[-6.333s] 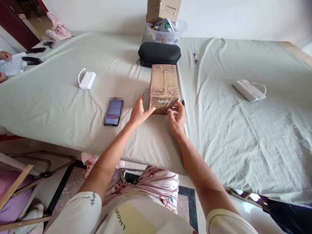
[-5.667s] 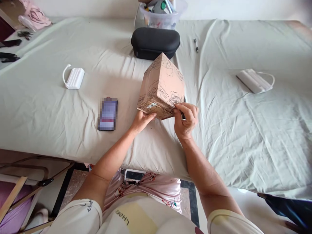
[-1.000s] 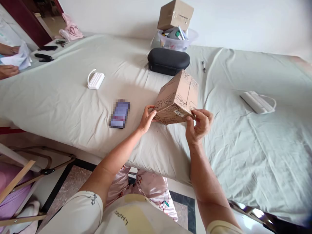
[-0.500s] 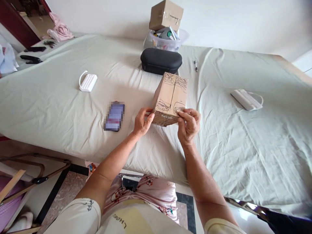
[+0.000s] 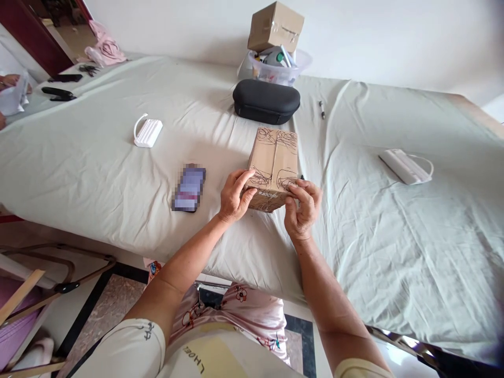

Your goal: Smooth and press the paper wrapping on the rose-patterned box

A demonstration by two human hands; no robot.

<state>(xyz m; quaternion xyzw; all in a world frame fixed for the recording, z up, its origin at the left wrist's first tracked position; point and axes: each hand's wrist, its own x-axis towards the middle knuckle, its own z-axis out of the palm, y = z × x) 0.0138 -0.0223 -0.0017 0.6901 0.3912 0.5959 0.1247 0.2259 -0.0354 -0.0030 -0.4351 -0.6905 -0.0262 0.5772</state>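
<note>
A small brown cardboard box (image 5: pixel 274 152) with dark scribbled loops near its top corners sits in front of me on the sheet-covered surface. My left hand (image 5: pixel 235 197) grips its near left corner, fingers over the top edge and thumb against the near side. At the near right corner, my right hand (image 5: pixel 304 207) is closed, its thumb and fingertips on the box edge. A tiny dark bit shows just behind the right fingers; I cannot make out what it is. To the left of the box lies a phone (image 5: pixel 189 187), its screen blurred.
Behind the box lies a black hard case (image 5: pixel 266 101), with a pen (image 5: pixel 322 109) to its right. Farther back, a plastic basin (image 5: pixel 271 73) carries a larger carton (image 5: pixel 275 26). White corded blocks lie left (image 5: pixel 148 133) and right (image 5: pixel 405 166). A stapler-like black object (image 5: pixel 59 94) lies far left.
The box has turned to sit straighter towards me, its far end shifting left relative to the black case. My left fingers have come up over its top edge. The whole view has shifted slightly.
</note>
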